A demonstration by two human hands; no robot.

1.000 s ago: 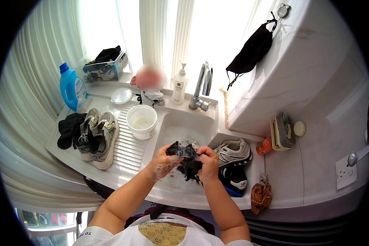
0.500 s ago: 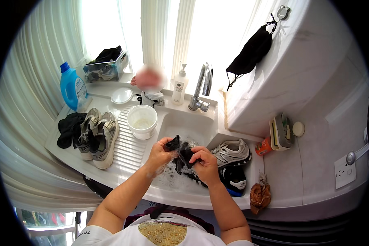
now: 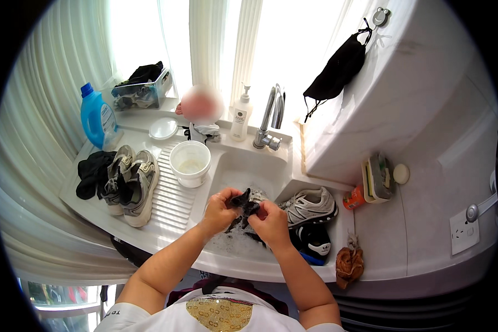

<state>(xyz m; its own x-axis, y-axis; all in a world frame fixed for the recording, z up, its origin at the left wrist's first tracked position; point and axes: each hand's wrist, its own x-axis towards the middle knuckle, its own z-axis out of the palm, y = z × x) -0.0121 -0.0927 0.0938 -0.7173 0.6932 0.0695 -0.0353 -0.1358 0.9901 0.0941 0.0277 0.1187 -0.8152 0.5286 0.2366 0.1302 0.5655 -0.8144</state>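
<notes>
Over the sink basin (image 3: 243, 169) my left hand (image 3: 221, 209) and my right hand (image 3: 270, 221) pinch a wet black cloth item (image 3: 245, 206) between them. Its exact kind is hard to make out, as the fingers cover much of it. White suds (image 3: 232, 243) lie in the basin below, around more dark material. A white and grey sneaker (image 3: 312, 207) and a black shoe with white and blue parts (image 3: 312, 242) sit at the sink's right side, close to my right hand.
A white bucket (image 3: 190, 180) stands on the ribbed drainboard beside grey sneakers (image 3: 141, 188) and black cloth (image 3: 91, 174). Behind are a blue detergent bottle (image 3: 98, 122), a white pump bottle (image 3: 240, 116) and the tap (image 3: 268, 124). A brown rag (image 3: 349, 265) hangs at the right edge.
My hands have come closer together on the black cloth, with the right hand shifting slightly left and its fingers turning inward. The cloth looks more bunched.
</notes>
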